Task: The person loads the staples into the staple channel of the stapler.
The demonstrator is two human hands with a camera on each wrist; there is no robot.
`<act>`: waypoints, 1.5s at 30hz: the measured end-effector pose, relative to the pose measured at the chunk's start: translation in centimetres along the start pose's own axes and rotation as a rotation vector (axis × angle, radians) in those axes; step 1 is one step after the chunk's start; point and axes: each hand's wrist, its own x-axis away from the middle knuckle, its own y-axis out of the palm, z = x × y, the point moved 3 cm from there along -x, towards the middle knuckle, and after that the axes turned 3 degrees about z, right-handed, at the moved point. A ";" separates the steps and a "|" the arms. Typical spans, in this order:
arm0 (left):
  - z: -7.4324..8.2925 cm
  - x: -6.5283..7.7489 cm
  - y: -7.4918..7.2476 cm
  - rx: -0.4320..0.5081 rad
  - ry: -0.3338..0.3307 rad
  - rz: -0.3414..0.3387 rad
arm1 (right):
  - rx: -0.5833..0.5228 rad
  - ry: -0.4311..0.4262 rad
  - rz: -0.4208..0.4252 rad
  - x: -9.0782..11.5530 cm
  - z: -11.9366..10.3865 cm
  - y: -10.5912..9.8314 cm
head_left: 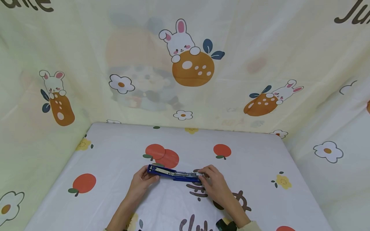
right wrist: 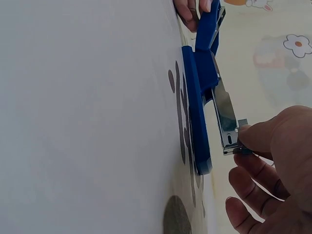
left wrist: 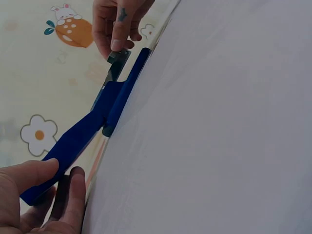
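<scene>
A blue stapler (head_left: 173, 175) lies opened out above the printed cloth, its cover swung back to the left and its metal magazine (right wrist: 224, 109) exposed. My left hand (head_left: 141, 179) grips the far end of the cover (left wrist: 68, 146), thumb on one side and fingers on the other. At the magazine's free end, my right hand (head_left: 215, 184) pinches a short grey ridged strip of staples (right wrist: 243, 123) between thumb and forefinger. The thumb hides part of that strip. The stapler's blue base (right wrist: 197, 122) sits low, close to the cloth, apart from the raised magazine.
A white cloth (head_left: 115, 205) printed with fruit, flowers and lettering covers the table. Pale curtains (head_left: 245, 38) with rabbit prints stand at the back and both sides. A dark object (head_left: 226, 224) shows by the right wrist.
</scene>
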 end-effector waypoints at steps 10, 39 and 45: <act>0.1 0.1 0.1 -0.012 -0.007 0.010 | 0.022 -0.010 -0.009 0.0 -0.3 -0.1; 0.1 -0.1 0.1 0.009 -0.013 0.002 | 0.005 0.072 -0.066 -0.5 -0.3 0.1; 0.1 -0.1 0.1 0.011 -0.007 -0.003 | 0.017 0.066 -0.069 -0.4 0.0 0.2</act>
